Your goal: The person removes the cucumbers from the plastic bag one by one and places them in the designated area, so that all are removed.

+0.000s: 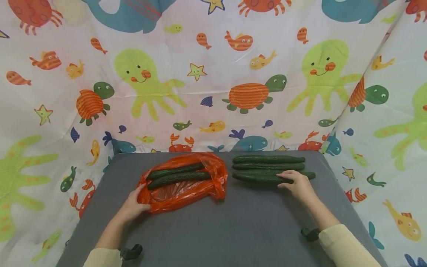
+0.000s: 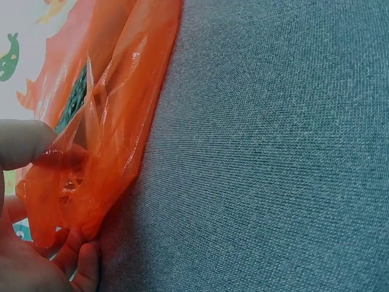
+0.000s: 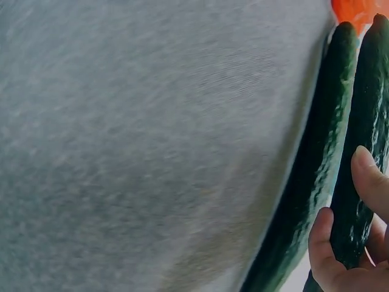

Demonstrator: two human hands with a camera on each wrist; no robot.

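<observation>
An orange plastic bag [image 1: 186, 198] lies at the left of the grey table, with two dark green cucumbers [image 1: 181, 178] side by side in its opening. At the bag's left end my left hand [image 1: 131, 206] grips the thin plastic between thumb and fingers; the left wrist view shows the film [image 2: 115, 158] bunched there. Several more cucumbers [image 1: 268, 159] lie lengthwise in a row on the right. My right hand [image 1: 298, 187] holds one cucumber [image 3: 349, 210] near its right part, thumb and fingers on opposite sides. Another cucumber [image 3: 313, 164] runs alongside it in the right wrist view.
The grey table [image 1: 213, 233] stretches in front of the bag and the row. A patterned curtain [image 1: 207, 92] with sea animals stands at the back and both sides. Dark straps with small devices [image 1: 131, 252] sit at both wrists.
</observation>
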